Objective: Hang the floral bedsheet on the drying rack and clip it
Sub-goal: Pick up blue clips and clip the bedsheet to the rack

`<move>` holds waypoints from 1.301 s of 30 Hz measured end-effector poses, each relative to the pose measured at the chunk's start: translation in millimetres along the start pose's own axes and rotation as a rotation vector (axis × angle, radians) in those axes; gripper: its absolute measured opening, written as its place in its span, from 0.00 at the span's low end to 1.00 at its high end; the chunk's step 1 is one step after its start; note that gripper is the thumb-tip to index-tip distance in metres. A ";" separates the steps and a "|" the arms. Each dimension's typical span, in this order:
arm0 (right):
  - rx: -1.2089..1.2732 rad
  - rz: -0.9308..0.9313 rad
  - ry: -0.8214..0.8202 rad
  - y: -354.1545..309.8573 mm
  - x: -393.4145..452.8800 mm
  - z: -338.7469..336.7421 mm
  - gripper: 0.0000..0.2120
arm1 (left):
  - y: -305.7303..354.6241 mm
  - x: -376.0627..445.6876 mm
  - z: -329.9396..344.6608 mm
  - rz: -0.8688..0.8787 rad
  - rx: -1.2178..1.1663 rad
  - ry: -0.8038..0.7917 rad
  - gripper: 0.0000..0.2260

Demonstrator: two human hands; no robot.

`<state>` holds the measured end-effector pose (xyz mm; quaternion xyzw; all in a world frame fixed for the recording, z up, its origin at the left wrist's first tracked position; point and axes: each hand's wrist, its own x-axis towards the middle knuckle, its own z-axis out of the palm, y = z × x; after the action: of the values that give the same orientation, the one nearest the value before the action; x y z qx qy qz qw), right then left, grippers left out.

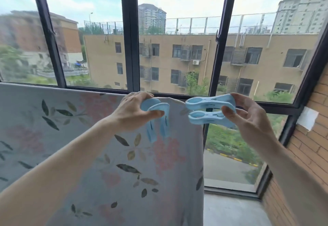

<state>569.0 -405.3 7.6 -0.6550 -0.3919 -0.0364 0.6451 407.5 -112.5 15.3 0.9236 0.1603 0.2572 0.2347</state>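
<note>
The floral bedsheet point(99, 154), pale grey with pink flowers and dark leaves, hangs draped over a rail that it hides, filling the lower left and centre. A light blue clip point(158, 119) sits astride the sheet's top edge near its right end, jaws pointing down. My left hand point(136, 112) grips the top of that clip. Just right of the sheet's corner, my right hand point(248, 117) pinches the handles of a second, larger light blue clip point(207, 112), held sideways in the air with its jaws pointing left.
Dark window frames point(130, 48) stand right behind the sheet, with buildings outside. A brick wall point(301, 154) with a white paper patch closes the right side. A concrete sill point(229, 209) lies at the lower right.
</note>
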 end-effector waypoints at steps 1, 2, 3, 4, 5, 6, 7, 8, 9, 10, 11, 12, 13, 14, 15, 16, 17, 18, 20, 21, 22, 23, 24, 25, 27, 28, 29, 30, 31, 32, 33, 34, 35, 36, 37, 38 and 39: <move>0.017 -0.006 -0.008 1.9 4.1 -3.0 0.23 | 0.1 2.0 1.2 -0.034 -0.020 0.030 0.25; 0.029 -0.012 -0.014 3.2 8.3 -5.1 0.25 | -0.4 3.8 1.1 -0.066 -0.040 0.048 0.25; 0.020 -0.017 -0.006 5.7 11.5 -7.2 0.28 | -1.0 4.7 0.6 -0.085 -0.059 0.047 0.25; 0.014 -0.024 -0.003 7.7 15.3 -9.4 0.31 | -0.5 5.1 0.3 -0.098 -0.070 0.050 0.24; 0.008 -0.035 -0.008 8.9 19.6 -12.8 0.34 | 1.4 5.1 0.3 -0.109 -0.082 0.055 0.22; 0.004 -0.041 -0.005 10.0 21.8 -14.8 0.36 | 2.3 4.7 0.2 -0.115 -0.098 0.057 0.21; -0.005 -0.045 -0.005 11.5 25.7 -18.8 0.36 | 4.9 4.7 0.6 -0.123 -0.109 0.069 0.19; -0.011 -0.045 -0.011 13.3 29.5 -22.6 0.32 | 7.9 4.5 1.9 -0.135 -0.120 0.079 0.19; -0.025 -0.048 -0.020 15.4 32.1 -24.0 0.27 | 8.6 4.7 1.6 -0.145 -0.132 0.082 0.19; -0.042 -0.047 -0.030 17.7 35.3 -25.6 0.23 | 9.9 5.0 1.8 -0.150 -0.139 0.083 0.20; -0.060 -0.051 -0.046 20.8 38.9 -28.1 0.20 | 11.7 5.2 3.0 -0.156 -0.144 0.084 0.20; -0.078 -0.057 -0.063 23.3 41.6 -29.8 0.18 | 13.0 5.5 4.4 -0.161 -0.149 0.086 0.21; -0.099 -0.060 -0.075 25.7 44.7 -31.1 0.17 | 13.7 5.7 5.3 -0.164 -0.152 0.088 0.21; -0.115 -0.060 -0.081 27.7 47.6 -32.0 0.16 | 14.5 5.7 6.0 -0.167 -0.155 0.090 0.21; -0.125 -0.062 -0.084 30.2 50.5 -33.0 0.16 | 15.2 5.4 6.4 -0.173 -0.157 0.092 0.21; -0.131 -0.065 -0.082 32.4 53.2 -33.2 0.16 | 16.1 5.3 6.5 -0.178 -0.159 0.090 0.21; -0.137 -0.069 -0.078 33.9 56.1 -33.2 0.16 | 16.9 4.7 6.7 -0.182 -0.161 0.086 0.21; -0.144 -0.075 -0.073 36.0 58.8 -33.3 0.14 | 18.0 3.8 7.2 -0.186 -0.163 0.081 0.21; -0.164 -0.078 -0.079 40.9 67.0 -30.0 0.10 | 19.7 2.1 6.1 -0.193 -0.166 0.073 0.20; -0.175 -0.072 -0.089 43.1 69.9 -27.6 0.08 | 20.6 1.2 5.8 -0.197 -0.166 0.069 0.20; -0.177 -0.072 -0.101 43.6 73.9 -23.3 0.07 | 21.9 0.4 3.4 -0.203 -0.161 0.071 0.19; -0.186 -0.068 -0.115 44.6 76.3 -19.1 0.07 | 22.8 -0.2 1.6 -0.210 -0.157 0.069 0.18; -0.197 -0.060 -0.125 45.6 77.8 -14.7 0.07 | 23.9 -0.6 -0.2 -0.217 -0.153 0.066 0.17; -0.208 -0.056 -0.134 47.0 79.1 -10.8 0.07 | 24.9 -0.9 -1.9 -0.221 -0.150 0.062 0.17; -0.214 -0.052 -0.144 50.7 80.7 -5.7 0.06 | 26.2 -1.4 -3.3 -0.227 -0.149 0.056 0.16; -0.211 -0.049 -0.145 52.5 81.1 -4.8 0.06 | 27.1 -1.5 -3.2 -0.230 -0.151 0.055 0.15; -0.208 -0.048 -0.150 53.5 81.2 -4.4 0.06 | 27.8 -1.7 -3.0 -0.233 -0.152 0.054 0.15; -0.207 -0.049 -0.156 53.4 80.6 -3.9 0.06 | 27.6 -1.9 -3.0 -0.233 -0.154 0.053 0.15; -0.210 -0.050 -0.161 53.8 80.3 -3.8 0.06 | 27.0 -1.8 -3.1 -0.233 -0.155 0.053 0.15; -0.213 -0.045 -0.165 53.6 80.5 -3.8 0.06 | 26.2 -1.9 -3.6 -0.233 -0.155 0.054 0.15; -0.214 -0.033 -0.172 53.6 80.5 -4.2 0.07 | 26.1 -2.1 -4.4 -0.233 -0.151 0.054 0.16; -0.218 -0.010 -0.185 53.5 79.7 -4.8 0.10 | 26.4 -2.1 -4.7 -0.233 -0.147 0.053 0.16; -0.227 0.009 -0.209 54.0 78.7 -5.5 0.15 | 26.1 -2.2 -5.0 -0.233 -0.143 0.053 0.15; -0.241 0.017 -0.235 54.4 77.3 -6.4 0.23 | 26.2 -1.8 -4.8 -0.232 -0.142 0.052 0.15; -0.260 0.024 -0.251 55.4 75.7 -7.5 0.30 | 26.2 -1.4 -4.1 -0.234 -0.144 0.051 0.15; -0.273 0.034 -0.257 55.9 73.4 -8.8 0.37 | 26.7 -0.8 -3.3 -0.235 -0.146 0.050 0.15; -0.276 0.047 -0.256 56.4 70.9 -9.9 0.42 | 27.2 -0.2 -2.8 -0.236 -0.146 0.047 0.16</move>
<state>654.1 -373.0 2.4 -0.7454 -0.4465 0.0090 0.4949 410.5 -134.5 31.4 0.8725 0.2541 0.2605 0.3259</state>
